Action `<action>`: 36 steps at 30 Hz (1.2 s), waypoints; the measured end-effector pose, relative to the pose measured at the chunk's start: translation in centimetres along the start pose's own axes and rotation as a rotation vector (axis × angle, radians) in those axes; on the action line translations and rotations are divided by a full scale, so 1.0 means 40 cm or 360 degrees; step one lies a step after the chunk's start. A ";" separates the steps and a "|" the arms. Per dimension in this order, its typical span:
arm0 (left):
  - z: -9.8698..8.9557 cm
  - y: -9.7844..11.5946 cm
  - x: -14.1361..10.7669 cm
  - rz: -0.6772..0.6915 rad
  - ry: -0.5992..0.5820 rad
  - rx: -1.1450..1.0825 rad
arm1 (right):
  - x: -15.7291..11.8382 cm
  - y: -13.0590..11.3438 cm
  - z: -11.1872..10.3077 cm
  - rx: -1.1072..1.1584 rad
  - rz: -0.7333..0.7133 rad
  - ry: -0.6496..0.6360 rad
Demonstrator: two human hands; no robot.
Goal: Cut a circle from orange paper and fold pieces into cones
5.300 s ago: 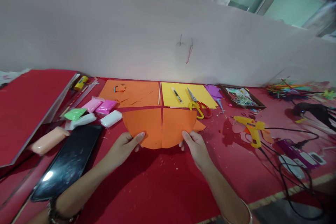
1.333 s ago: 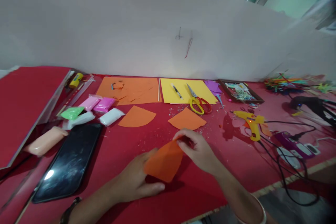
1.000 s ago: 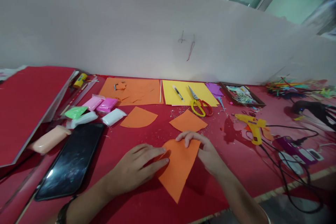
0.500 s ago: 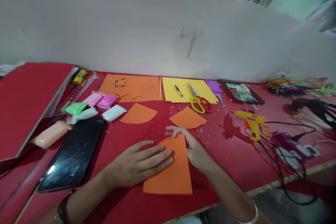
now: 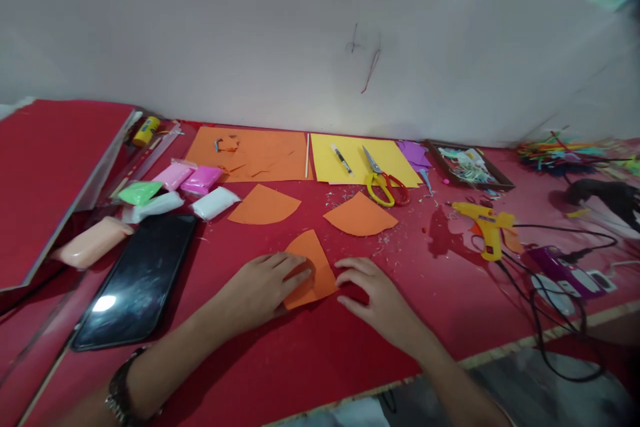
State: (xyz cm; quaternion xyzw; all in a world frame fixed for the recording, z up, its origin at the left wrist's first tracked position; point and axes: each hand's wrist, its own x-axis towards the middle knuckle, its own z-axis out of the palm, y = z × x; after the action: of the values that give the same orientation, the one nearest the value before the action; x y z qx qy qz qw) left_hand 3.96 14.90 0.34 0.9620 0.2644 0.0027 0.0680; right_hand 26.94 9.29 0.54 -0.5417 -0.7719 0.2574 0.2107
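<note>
A folded piece of orange paper [image 5: 320, 273] lies on the red tabletop in front of me, with its point facing away. My left hand [image 5: 267, 287] holds its left side, fingers bent over the sheet; part of that edge is hidden under them. Just off the right corner is my right hand [image 5: 373, 300], its fingers curved and apart with nothing between them. Beyond my hands lie two orange fan-shaped paper pieces, one on the left [image 5: 264, 205] and one on the right [image 5: 360, 215].
Scissors [image 5: 383, 181] and a marker [image 5: 342, 160] rest on yellow paper [image 5: 324, 173]. A yellow glue gun [image 5: 485, 223] with black cables stands at the right. Clay packets [image 5: 215, 203] and a black phone [image 5: 137, 283] lie left. A tray [image 5: 500, 177] sits at the back.
The orange paper has gone from a large upright sheet to a smaller wedge. My right hand has dropped from its top edge to beside its right corner. The view has shifted slightly.
</note>
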 end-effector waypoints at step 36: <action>0.038 -0.008 0.010 -0.0290 0.0485 -0.0482 | 0.021 0.012 0.028 0.0109 0.0126 0.0235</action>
State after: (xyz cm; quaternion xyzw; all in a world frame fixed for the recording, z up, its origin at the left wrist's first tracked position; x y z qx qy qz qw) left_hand 4.19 15.17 -1.22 0.9014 0.3540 0.1813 0.1709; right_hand 26.34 10.03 -0.59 -0.5818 -0.7230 0.2513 0.2751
